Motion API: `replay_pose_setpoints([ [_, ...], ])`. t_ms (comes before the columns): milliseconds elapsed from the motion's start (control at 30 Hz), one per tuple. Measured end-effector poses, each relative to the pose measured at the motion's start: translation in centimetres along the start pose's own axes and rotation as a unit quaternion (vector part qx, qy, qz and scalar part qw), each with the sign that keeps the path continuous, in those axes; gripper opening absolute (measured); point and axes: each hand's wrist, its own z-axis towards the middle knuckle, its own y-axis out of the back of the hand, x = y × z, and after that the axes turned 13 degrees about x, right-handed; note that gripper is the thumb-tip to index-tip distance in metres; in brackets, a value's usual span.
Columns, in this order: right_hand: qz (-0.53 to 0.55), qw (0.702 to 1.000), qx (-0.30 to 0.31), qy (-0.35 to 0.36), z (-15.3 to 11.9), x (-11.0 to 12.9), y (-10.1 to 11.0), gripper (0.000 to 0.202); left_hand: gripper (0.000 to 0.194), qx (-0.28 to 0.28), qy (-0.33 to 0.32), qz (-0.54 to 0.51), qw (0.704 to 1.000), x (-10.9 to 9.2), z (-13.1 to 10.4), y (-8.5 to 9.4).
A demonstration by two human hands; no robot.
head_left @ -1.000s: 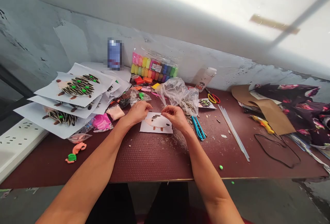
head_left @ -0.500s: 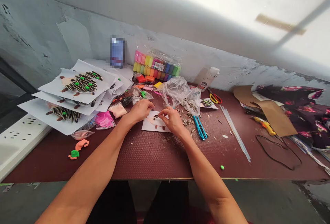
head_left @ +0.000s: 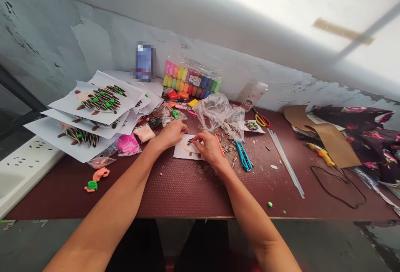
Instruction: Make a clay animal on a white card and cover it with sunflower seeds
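A small white card point(head_left: 179, 153) lies on the table, bearing a pale clay shape with brown clay bits and a few dark striped sunflower seeds point(head_left: 189, 141). Over its right part, my right hand point(head_left: 208, 147) pinches what looks like a sunflower seed, its fingertips low at the seeds on the card. My left hand point(head_left: 173, 134) is at the card's upper left, thumb and fingers pressed together; whatever they hold is too small to make out. Loose sunflower seeds point(head_left: 230, 146) spread right of my right hand, near a clear plastic bag point(head_left: 212, 109).
Stacked seed-decorated sheets point(head_left: 125, 106) stand at left, beside pink clay point(head_left: 128, 144). Coloured clay packs point(head_left: 178, 84) lean on the wall. Rightward lie a blue cutter point(head_left: 243, 156), scissors point(head_left: 261, 120), clear sticks point(head_left: 286, 162), and a yellow glue gun point(head_left: 325, 155) with its cord.
The view has shifted slightly. My right hand has moved a little, uncovering an orange object beside it. My left hand keeps nearly the same place.
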Motion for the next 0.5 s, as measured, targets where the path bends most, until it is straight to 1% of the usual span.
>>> replay_pose_setpoints([
  [133, 0.000, 1.000, -0.004, 0.002, -0.01, -0.07, -0.05, 0.012, 0.036, -0.002, -0.005, -0.010, 1.000, -0.03, -0.06, 0.01],
  [300, -0.012, 1.000, 0.001, -0.007, 0.00, -0.10, -0.10, 0.012, 0.034, 0.013, -0.006, 0.006, 1.000, 0.10, -0.12, 0.13],
  [500, -0.031, 0.999, 0.010, -0.016, -0.13, 0.13, 0.07, 0.012, 0.031, 0.016, -0.010, 0.002, 1.000, 0.03, -0.12, 0.24],
])
